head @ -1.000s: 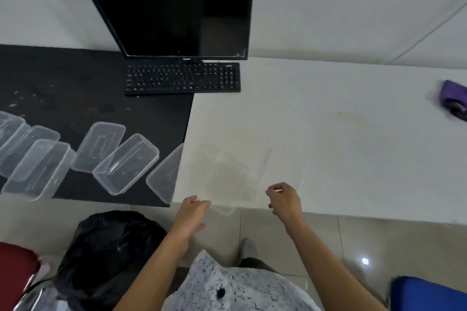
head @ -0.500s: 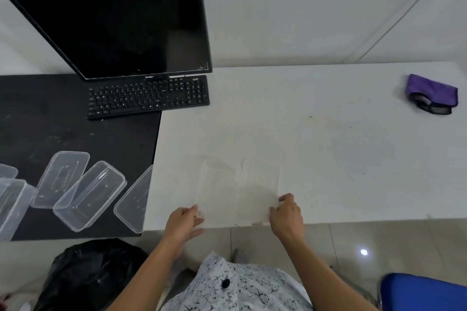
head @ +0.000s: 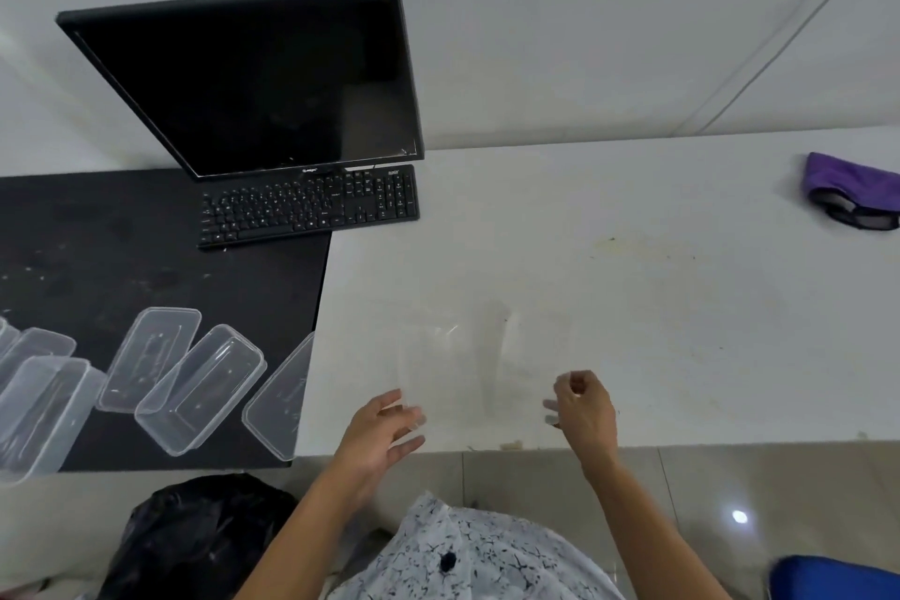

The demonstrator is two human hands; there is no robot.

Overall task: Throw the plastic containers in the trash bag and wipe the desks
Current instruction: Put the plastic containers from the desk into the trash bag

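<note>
A clear container (head: 479, 370), faint against the white desk (head: 682, 307), is nearer the person than the keyboard (head: 311, 205) and to its right, caught between both hands: the left hand (head: 384, 429) presses fairly straight fingers on one end, the right hand (head: 582, 409) curls round the other. Squeeze lightly, since thin plastic likely flexes and slips, then swing it to the bag (head: 195, 541) on the floor below the keyboard. More containers (head: 199, 387) lie on the black desk (head: 121, 258) before the keyboard. Stains mark the white desk to its right; a cloth (head: 847, 180) lies far right, a monitor (head: 263, 83) just behind
</note>
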